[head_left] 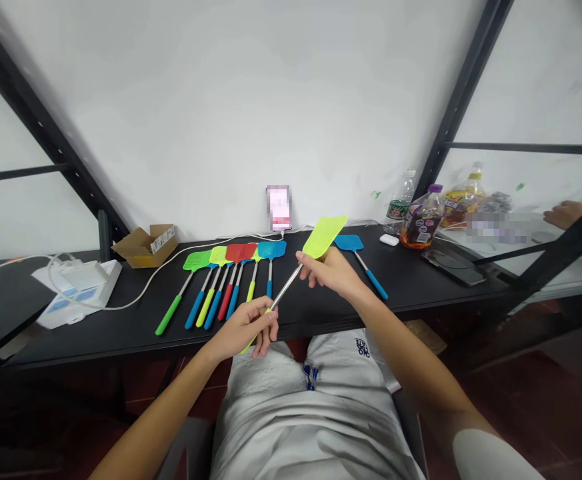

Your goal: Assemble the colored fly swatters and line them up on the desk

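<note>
A yellow-green fly swatter is held at a slant over the front of the black table. My left hand is closed around its handle near the metal rod. Up by the swatter's head, my right hand pinches the neck between thumb and fingers. To the left, several fly swatters lie in an overlapping row: a green one, a red one, and blue and yellow ones among them. A single blue fly swatter lies apart on the right, its head partly behind my right hand.
An upright phone leans on the wall, with a cable. On the left are an open cardboard box and a white power strip. Bottles, a white case and a dark phone stand right. Another person's hand shows beyond the frame.
</note>
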